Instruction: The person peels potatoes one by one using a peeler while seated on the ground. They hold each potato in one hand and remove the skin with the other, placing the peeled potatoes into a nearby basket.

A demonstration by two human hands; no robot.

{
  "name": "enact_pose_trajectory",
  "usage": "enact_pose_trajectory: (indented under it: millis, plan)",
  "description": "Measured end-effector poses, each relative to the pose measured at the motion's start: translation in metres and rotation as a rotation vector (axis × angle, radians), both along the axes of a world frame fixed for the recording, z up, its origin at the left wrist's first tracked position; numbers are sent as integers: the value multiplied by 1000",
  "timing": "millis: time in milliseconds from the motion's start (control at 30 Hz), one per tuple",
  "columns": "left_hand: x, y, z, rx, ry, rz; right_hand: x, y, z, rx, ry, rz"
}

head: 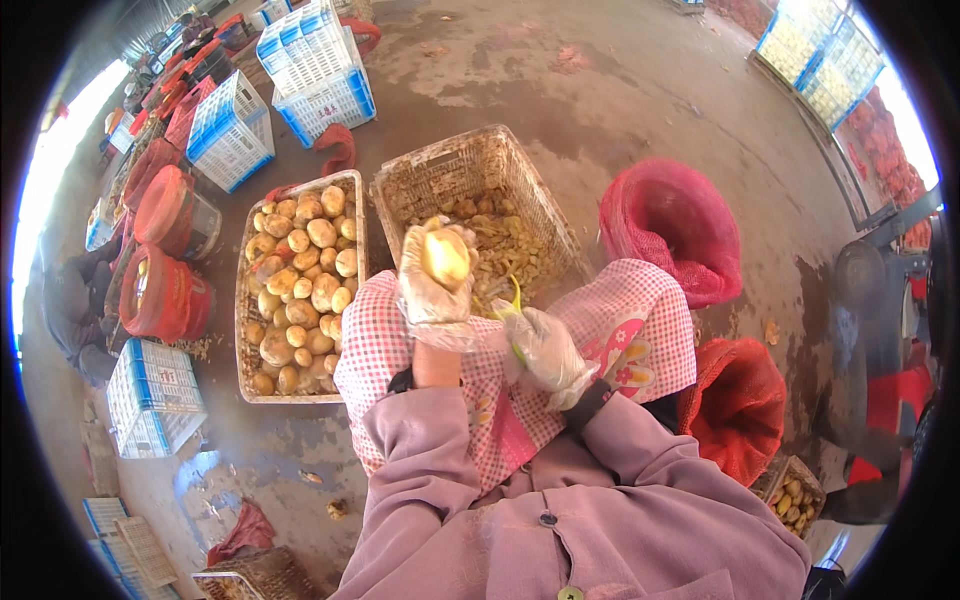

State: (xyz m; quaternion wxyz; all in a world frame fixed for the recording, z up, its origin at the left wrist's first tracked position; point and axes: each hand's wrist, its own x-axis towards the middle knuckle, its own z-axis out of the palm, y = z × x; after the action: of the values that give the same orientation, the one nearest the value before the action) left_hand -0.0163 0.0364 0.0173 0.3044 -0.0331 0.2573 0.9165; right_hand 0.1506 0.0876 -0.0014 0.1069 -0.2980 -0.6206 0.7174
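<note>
My left hand (pixel 439 281), in a clear plastic glove over a pale glove, holds a peeled yellow potato (pixel 446 257) above the near side of a crate. In my gloved right hand (pixel 546 349) is a yellow-green peeler (pixel 516 294), only partly visible between the fingers, to the right of the potato and apart from it. A dirty plastic crate (pixel 540 176) with peelings (pixel 510 240) and a few potatoes stands before my knees. To its left, a second crate (pixel 363 225) is full of unpeeled potatoes (pixel 322 232).
A pink mesh sack (pixel 611 202) and a red mesh sack (pixel 769 382) stand open at my right. White and blue crates (pixel 232 135) and red mesh-covered buckets (pixel 176 300) line the left. A bent-over person (pixel 71 315) is at the far left. A potato crate (pixel 814 487) sits at lower right.
</note>
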Motion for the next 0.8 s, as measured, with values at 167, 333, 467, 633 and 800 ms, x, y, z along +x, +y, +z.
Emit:
enact_pose_trajectory:
  millis: [167, 333, 467, 633, 800]
  plan:
    - [2, 0, 1, 71, -186, -90, 13, 1, -3, 35, 93, -105]
    - [7, 3, -9, 44, 29, -160, -3, -4, 36, -70, 140, -15]
    - [17, 2, 0, 25, -27, -186, -15, 1, 34, 124, 94, 54]
    - [17, 0, -8, -47, 25, -144, -3, 10, 27, 155, 89, 109]
    - [-3, -8, 13, 212, 44, -142, 24, 20, 20, 216, -264, 71]
